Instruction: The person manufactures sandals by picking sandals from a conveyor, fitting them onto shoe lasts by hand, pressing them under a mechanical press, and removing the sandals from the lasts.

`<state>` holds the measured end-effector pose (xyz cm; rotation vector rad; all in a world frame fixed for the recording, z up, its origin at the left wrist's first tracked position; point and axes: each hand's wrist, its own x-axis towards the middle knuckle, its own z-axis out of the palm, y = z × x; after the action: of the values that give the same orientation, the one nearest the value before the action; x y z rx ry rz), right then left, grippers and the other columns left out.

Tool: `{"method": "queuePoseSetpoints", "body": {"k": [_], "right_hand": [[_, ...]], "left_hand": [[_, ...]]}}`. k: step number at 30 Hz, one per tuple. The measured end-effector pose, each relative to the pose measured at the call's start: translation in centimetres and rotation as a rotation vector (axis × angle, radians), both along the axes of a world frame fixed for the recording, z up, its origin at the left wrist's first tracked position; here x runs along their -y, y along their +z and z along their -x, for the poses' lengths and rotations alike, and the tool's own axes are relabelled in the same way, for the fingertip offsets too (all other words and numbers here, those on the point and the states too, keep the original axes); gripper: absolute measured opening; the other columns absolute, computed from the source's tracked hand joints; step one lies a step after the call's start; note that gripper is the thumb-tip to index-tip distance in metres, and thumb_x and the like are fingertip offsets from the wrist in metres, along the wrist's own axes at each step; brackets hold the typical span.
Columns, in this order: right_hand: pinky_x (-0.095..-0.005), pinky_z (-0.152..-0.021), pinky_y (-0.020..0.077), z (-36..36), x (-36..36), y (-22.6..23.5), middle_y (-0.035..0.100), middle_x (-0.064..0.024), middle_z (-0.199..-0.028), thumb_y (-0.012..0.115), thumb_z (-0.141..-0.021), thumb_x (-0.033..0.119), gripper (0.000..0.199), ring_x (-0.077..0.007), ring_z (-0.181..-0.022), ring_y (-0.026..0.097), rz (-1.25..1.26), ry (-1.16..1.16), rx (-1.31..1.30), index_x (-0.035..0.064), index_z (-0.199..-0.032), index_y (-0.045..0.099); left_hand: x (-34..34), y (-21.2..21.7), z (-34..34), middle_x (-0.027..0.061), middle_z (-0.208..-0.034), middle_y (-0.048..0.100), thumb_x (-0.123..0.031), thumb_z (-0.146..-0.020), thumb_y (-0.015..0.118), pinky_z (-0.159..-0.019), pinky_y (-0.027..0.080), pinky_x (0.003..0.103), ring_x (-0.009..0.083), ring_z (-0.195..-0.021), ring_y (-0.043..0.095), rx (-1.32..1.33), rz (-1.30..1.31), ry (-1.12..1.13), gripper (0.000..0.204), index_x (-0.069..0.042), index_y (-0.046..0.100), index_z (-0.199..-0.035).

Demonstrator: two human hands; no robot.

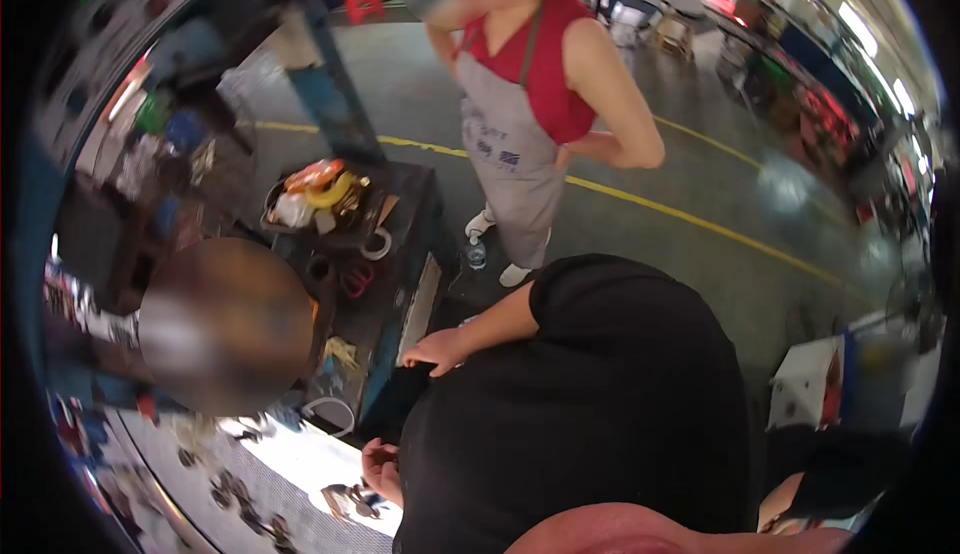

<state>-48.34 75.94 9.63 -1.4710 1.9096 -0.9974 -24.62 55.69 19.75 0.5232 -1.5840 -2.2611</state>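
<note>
My right hand (437,351) reaches left from a short black sleeve. Its fingers are loosely stretched, at the end of a pale strip (419,306) on the side of the dark workbench (408,209); whether they touch it is unclear. Lower down, my left hand (382,471) shows partly beyond the edge of my black shirt (590,404), fingers slightly bent and apart. Neither hand shows anything in it. On the bench nearest to them lie a white loop (330,414), a pair of red-handled scissors (357,279) and a roll of tape (377,245).
A tray (350,237) of colourful items stands on the bench beside a blue post (325,104). Across from me stands a person in a grey apron (510,154), a bottle (476,254) near their feet. A white box (806,384) is at right; a red stool (362,1) stands far back.
</note>
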Motion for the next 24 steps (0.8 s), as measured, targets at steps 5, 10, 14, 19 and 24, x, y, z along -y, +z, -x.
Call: {"method": "queuePoseSetpoints", "body": {"k": [5,10,14,19,24], "right_hand": [[-0.0423,-0.086,0.0465,3.3,0.0,-0.7,0.062,-0.0113,-0.111,0.067,-0.080,0.020,0.045,-0.0325,-0.103,0.060,-0.242,0.013,0.026,0.0079,-0.118,0.048],[-0.0378,-0.080,0.0469,7.1,-4.7,-8.6,0.064,-0.0084,-0.101,0.059,-0.088,0.025,0.025,-0.0250,-0.092,0.063,-0.154,0.085,0.286,0.0079,-0.107,0.057],[-0.0462,-0.078,0.0489,9.9,-13.9,-11.5,0.062,-0.0170,-0.104,0.063,-0.081,0.033,0.037,-0.0378,-0.095,0.061,-0.230,0.043,0.014,0.0059,-0.105,0.058],[-0.0476,-0.080,0.0474,13.3,-20.2,-11.2,0.065,-0.0193,-0.099,0.068,-0.071,0.015,0.041,-0.0386,-0.097,0.062,-0.607,-0.236,0.288,0.0025,-0.108,0.054],[-0.0457,-0.081,0.0479,15.9,-20.0,-13.3,0.066,-0.0183,-0.099,0.067,-0.075,0.023,0.035,-0.0371,-0.097,0.062,-0.097,-0.149,0.398,0.0049,-0.104,0.056]], "left_hand": [[-1.8,-1.2,10.7,0.0110,-0.088,0.066,0.006,-0.071,0.044,-0.066,0.048,0.022,0.0149,-0.073,0.061,0.307,0.177,-0.322,0.050,0.004,0.055,-0.119],[-9.4,0.1,23.3,0.0114,-0.101,0.069,-0.003,-0.086,0.058,-0.076,0.051,0.027,0.0139,-0.085,0.065,0.217,0.550,-0.739,0.038,0.002,0.056,-0.124],[-16.4,5.3,29.9,0.0115,-0.115,0.065,-0.002,-0.086,0.057,-0.093,0.047,0.033,0.0211,-0.107,0.062,0.142,0.746,-0.853,0.046,-0.001,0.050,-0.132],[-21.7,11.5,35.8,0.0176,-0.138,0.048,-0.002,-0.077,0.063,-0.108,0.034,0.040,0.0329,-0.128,0.047,-0.113,0.943,-0.776,0.078,-0.005,0.028,-0.146],[-23.8,12.4,40.4,0.0195,-0.119,0.060,-0.005,-0.073,0.074,-0.092,0.048,0.040,0.0326,-0.107,0.062,-0.344,0.829,-0.869,0.097,-0.001,0.015,-0.149]]}}
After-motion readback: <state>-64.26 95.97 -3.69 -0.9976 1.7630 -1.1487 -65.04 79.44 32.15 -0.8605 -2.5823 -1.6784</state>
